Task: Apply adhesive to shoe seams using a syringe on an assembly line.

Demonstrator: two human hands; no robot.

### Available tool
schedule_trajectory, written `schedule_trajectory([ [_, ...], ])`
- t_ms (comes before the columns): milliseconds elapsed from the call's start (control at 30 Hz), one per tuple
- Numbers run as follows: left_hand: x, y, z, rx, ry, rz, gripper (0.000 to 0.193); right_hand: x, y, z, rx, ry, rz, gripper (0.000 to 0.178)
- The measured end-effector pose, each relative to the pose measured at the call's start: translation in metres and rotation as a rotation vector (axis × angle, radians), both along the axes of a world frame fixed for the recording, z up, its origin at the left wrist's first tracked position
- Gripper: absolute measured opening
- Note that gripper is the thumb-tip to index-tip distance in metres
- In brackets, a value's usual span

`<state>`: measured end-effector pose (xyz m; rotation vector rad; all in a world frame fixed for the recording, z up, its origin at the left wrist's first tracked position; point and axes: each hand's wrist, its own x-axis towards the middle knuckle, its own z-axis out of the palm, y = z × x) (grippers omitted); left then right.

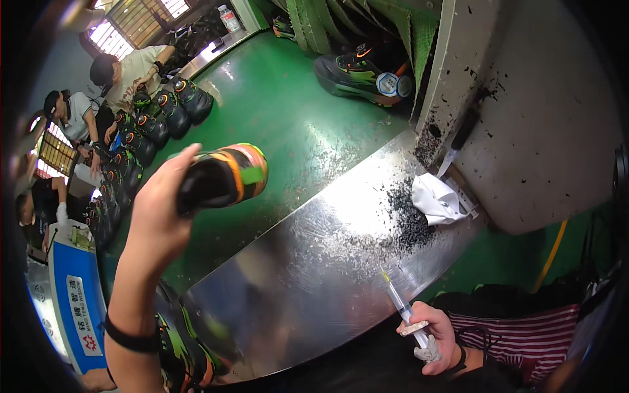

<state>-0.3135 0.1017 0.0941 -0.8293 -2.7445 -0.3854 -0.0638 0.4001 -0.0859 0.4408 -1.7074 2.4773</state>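
My left hand (157, 216) is raised above the green conveyor belt (288, 124) and grips a black shoe (223, 175) with orange and green trim by its heel end. My right hand (436, 334) rests low at the near edge of the shiny metal work plate (308, 275) and holds a clear syringe (401, 304) with a yellowish tip, its needle pointing up and to the left over the plate. A black band circles my left wrist.
Black crumbs (409, 219) and a crumpled white cloth (438, 200) lie at the plate's far right, by a speckled grey machine housing (524, 111). A row of black shoes (147, 131) lines the belt's left side, where other people sit. Another shoe (357, 75) lies at the belt's far end.
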Motion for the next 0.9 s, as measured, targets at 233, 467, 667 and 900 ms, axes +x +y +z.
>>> schedule_trajectory([
  [233, -0.065, -0.006, -0.062, -0.302, -0.028, -0.113, 0.064, -0.001, 0.002, -0.003, 0.002, -0.069, -0.011, 0.085],
  [467, 0.028, -0.037, 0.009, -0.055, -0.101, 0.099, 0.066, 0.004, 0.004, -0.012, -0.113, -0.032, -0.087, 0.093],
  [667, 0.184, -0.142, 0.006, -0.112, -0.308, 0.461, 0.065, -0.005, -0.012, -0.019, -0.076, 0.041, 0.086, 0.089],
  [900, 0.205, -0.168, -0.009, -0.321, -0.385, 0.612, 0.070, 0.002, -0.023, -0.010, -0.012, 0.089, 0.056, 0.091],
])
